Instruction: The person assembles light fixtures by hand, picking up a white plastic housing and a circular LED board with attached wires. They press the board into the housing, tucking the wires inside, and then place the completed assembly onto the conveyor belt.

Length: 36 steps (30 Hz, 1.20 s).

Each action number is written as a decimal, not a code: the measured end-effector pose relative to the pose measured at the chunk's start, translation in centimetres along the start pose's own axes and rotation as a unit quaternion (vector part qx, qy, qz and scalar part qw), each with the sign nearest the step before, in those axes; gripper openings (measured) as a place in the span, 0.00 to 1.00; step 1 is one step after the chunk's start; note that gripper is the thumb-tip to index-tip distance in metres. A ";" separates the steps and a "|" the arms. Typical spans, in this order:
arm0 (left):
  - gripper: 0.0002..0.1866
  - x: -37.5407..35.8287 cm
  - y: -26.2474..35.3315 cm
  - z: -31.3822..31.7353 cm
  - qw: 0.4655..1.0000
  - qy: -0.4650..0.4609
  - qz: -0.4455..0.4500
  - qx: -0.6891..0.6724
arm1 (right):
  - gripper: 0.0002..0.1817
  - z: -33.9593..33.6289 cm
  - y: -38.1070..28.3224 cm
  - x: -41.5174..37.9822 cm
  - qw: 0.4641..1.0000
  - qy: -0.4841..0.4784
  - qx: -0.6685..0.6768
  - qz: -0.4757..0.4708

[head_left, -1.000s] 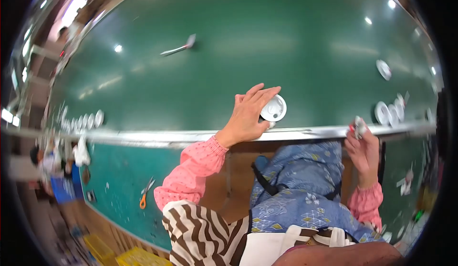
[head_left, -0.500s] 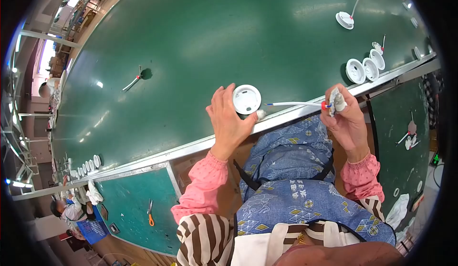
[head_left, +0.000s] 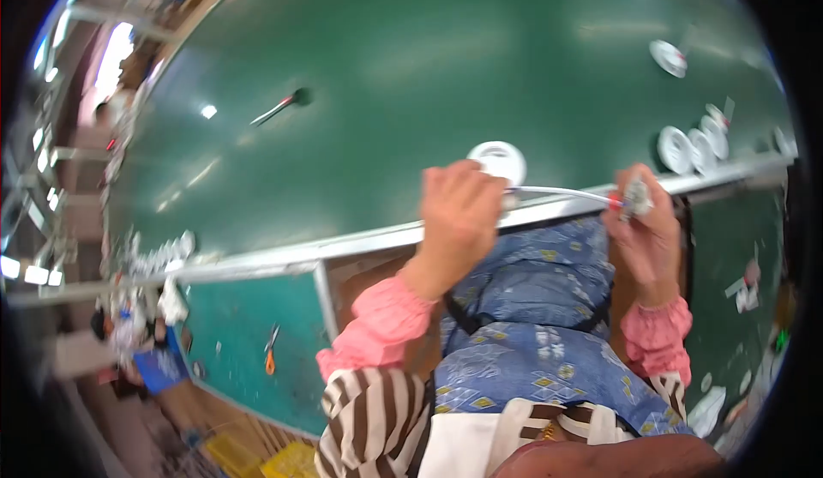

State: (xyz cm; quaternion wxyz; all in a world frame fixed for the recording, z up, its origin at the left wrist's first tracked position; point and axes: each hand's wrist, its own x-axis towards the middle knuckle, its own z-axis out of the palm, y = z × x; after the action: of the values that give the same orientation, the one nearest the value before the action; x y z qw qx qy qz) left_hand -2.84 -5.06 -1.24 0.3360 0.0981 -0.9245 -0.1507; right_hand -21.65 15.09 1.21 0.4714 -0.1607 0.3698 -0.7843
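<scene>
A white round cup point(head_left: 512, 159) with slots in its base lies at the table's front edge, partly covered by my left hand point(head_left: 463, 212). The fingers of that hand are closed at the free end of a white cable point(head_left: 561, 191), beside the cup; blur hides the exact grip. A pale covering wraps its thumb tip. My right hand point(head_left: 647, 229) pinches the cable's other end, where a red collar point(head_left: 614, 202) meets a crumpled grey-white piece point(head_left: 636, 197). Between the hands the cable is stretched in a slight arc.
Several white cups point(head_left: 675, 150) stand at the right edge, with another cup point(head_left: 668, 58) farther back. A short cable piece point(head_left: 276, 109) lies on the green table point(head_left: 386, 101). Orange-handled scissors point(head_left: 270, 361) rest on a lower green surface. More cups point(head_left: 167, 251) line the left edge.
My left hand has moved from gripping around the cup's side to the cable's free end, its fingers closing. The cable has come left against the cup. The whole view has shifted.
</scene>
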 end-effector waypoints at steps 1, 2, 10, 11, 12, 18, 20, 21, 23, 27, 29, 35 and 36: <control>0.15 -0.4 0.2 -0.2 1.000 -0.002 -0.007 -0.022 | 0.18 -0.1 0.2 -0.2 1.000 0.028 -0.007 -0.007; 0.11 -0.8 0.4 -0.3 0.999 -0.003 -0.016 -0.042 | 0.19 -0.3 0.5 -0.4 0.997 0.070 0.009 -0.011; 0.10 -3.1 1.6 -2.5 0.858 -0.131 -0.218 -0.447 | 0.22 -2.6 0.7 1.4 0.994 0.073 0.051 0.057; 0.10 -3.5 1.1 -2.8 0.885 -0.122 -0.211 -0.396 | 0.19 -2.1 0.7 1.2 0.996 0.062 0.043 0.054; 0.11 -3.6 0.8 -2.8 0.907 -0.117 -0.196 -0.353 | 0.17 -1.6 0.8 1.1 0.997 0.051 0.035 0.051; 0.39 -3.8 -0.6 -3.0 0.975 -0.023 -0.217 -0.033 | 0.12 0.7 -0.5 1.1 1.000 -0.005 0.015 -0.021; 0.44 -3.4 -0.8 -1.3 0.972 -0.048 -0.228 -0.015 | 0.12 1.0 -0.5 1.0 0.999 0.000 -0.005 -0.046; 0.47 -3.3 -0.8 -0.6 0.969 -0.060 -0.238 0.001 | 0.12 1.2 -0.5 1.0 0.999 -0.001 -0.013 -0.049; 0.48 -2.1 -0.7 0.5 0.970 -0.057 -0.236 -0.003 | 0.11 1.7 -0.4 1.1 0.998 -0.008 -0.025 -0.050; 0.47 -0.2 -0.8 2.6 0.975 -0.077 -0.209 0.017 | 0.10 2.0 0.2 1.6 0.994 -0.011 -0.110 -0.023; 0.44 0.1 -1.2 3.1 0.976 -0.087 -0.198 0.010 | 0.11 2.0 0.3 1.8 0.987 -0.006 -0.156 -0.022; 0.39 0.4 -0.8 2.2 0.974 -0.095 -0.192 -0.067 | 0.11 1.7 0.5 1.3 0.972 -0.014 -0.235 -0.019; 0.39 0.3 -0.7 2.1 0.972 -0.095 -0.196 -0.084 | 0.11 1.6 0.5 1.2 0.971 -0.018 -0.239 -0.019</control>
State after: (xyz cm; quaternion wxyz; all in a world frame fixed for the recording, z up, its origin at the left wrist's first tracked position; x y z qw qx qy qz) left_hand -4.41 -5.36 -2.82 0.2175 0.2346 -0.8990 -0.2991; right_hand -20.99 13.21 1.84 0.4104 -0.2896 0.5351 -0.6793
